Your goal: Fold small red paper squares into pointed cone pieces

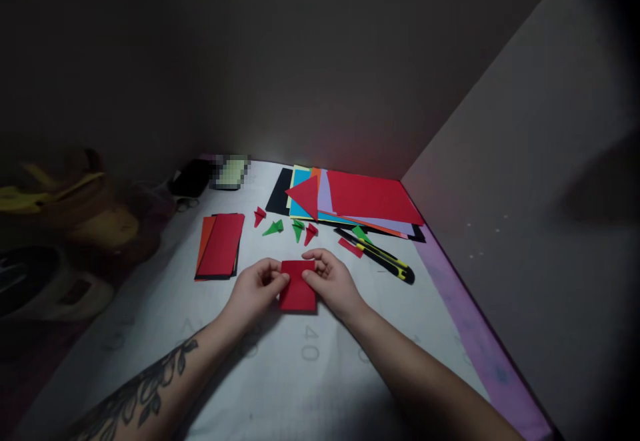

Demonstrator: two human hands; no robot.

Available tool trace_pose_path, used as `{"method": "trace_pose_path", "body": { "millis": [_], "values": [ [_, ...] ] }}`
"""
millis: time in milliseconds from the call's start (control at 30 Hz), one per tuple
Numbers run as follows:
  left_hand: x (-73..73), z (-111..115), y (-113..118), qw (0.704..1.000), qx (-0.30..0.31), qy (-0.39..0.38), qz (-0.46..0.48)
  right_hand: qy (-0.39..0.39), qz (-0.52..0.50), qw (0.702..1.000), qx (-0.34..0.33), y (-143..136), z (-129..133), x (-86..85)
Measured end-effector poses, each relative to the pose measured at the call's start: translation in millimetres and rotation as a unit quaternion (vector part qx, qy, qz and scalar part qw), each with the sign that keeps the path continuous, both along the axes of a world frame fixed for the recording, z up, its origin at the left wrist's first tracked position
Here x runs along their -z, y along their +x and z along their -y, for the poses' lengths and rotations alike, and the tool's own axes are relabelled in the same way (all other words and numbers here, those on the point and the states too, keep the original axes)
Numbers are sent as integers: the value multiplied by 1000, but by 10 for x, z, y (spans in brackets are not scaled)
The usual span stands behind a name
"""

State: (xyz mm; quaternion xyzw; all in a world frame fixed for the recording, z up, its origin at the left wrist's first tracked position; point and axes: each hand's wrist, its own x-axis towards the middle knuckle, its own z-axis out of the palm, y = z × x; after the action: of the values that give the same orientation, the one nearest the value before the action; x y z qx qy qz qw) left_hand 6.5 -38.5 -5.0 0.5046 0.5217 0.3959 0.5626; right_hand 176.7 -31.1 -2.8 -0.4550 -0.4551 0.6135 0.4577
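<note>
A small red paper rectangle point(299, 292) is held between both hands above the white table sheet. My left hand point(257, 289) pinches its left edge near the top, thumb in front. On the right edge, my right hand point(334, 284) grips it with the thumb in front and the index finger raised over the top corner. Beyond the hands lie small folded red pieces point(259, 217) and green pieces point(273, 228). A black and yellow cutter point(383, 257) rests to the right, beside a small red scrap point(351, 247).
Stacked red, orange and black strips point(221, 246) lie at the left. Large coloured sheets point(375, 195) with a red triangle point(307, 198) on them are against the back wall. A dark object point(193, 177) and a white mug-like object point(75, 291) are farther left.
</note>
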Motion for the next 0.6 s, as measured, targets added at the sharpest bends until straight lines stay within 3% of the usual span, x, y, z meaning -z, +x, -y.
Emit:
{"method": "trace_pose_path", "body": {
  "millis": [200,600],
  "values": [
    [-60,32,47,998,-18,-39,55,-67,-14,997,-20,72,10,62],
    [-127,58,56,1000,-8,15,22,-21,8,999,-25,12,78,-23]
  ]
}}
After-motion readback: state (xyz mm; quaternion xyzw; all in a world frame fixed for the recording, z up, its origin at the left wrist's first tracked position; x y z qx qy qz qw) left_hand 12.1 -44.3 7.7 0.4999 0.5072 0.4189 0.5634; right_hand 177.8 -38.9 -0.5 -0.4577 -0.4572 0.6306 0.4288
